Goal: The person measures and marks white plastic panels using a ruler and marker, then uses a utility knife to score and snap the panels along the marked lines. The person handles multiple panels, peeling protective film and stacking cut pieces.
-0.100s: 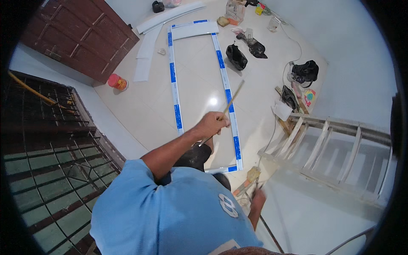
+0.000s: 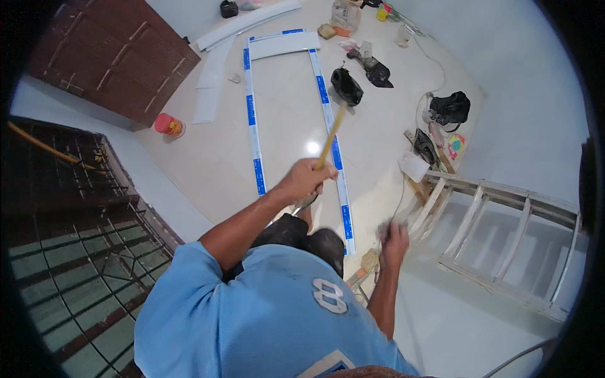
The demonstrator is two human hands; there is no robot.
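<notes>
Left hand (image 2: 305, 179): closed round a slim yellow strip (image 2: 330, 138), which juts toward 1 o'clock; may be a measuring-tape blade or a flat stick, cannot tell which. Clock taken from this hand, 12 at the top of the view.
Right hand (image 2: 395, 242): at 4 o'clock, off the frame, fingers curled and blurred; something pale at the fingertips, cannot tell whether gripped.
Orange-handled tool (image 2: 359, 276): 5 o'clock, just beside the right forearm; kind unclear.
Rectangular frame (image 2: 336, 155): long rails wrapped in blue-and-white film, flat on the tiles, running from under the hands to 12 o'clock. Both long rails and the far crosspiece look in place; near end mostly hidden by the knees (image 2: 324, 244).
White panel (image 2: 283, 46): 12 o'clock, across the frame's far end, its right end apparently lapping the rail. Cannot tell if fixed.
Progress, judged: outline apparently made up, only the far end covered. Tiles show through the rest of the span, so most covering seems left.
Loose white panels (image 2: 207, 97): 10 to 11 o'clock, on the floor outside the left rail; seemingly unused.
Long white lengths (image 2: 252, 24): 11 o'clock, beyond those.
Black bag (image 2: 346, 86): 1 o'clock, outside the right rail.
Red-lidded jar (image 2: 169, 125): 10 o'clock, near the wall.
Ladder (image 2: 512, 239): 3 to 4 o'clock, well apart from the frame.
</notes>
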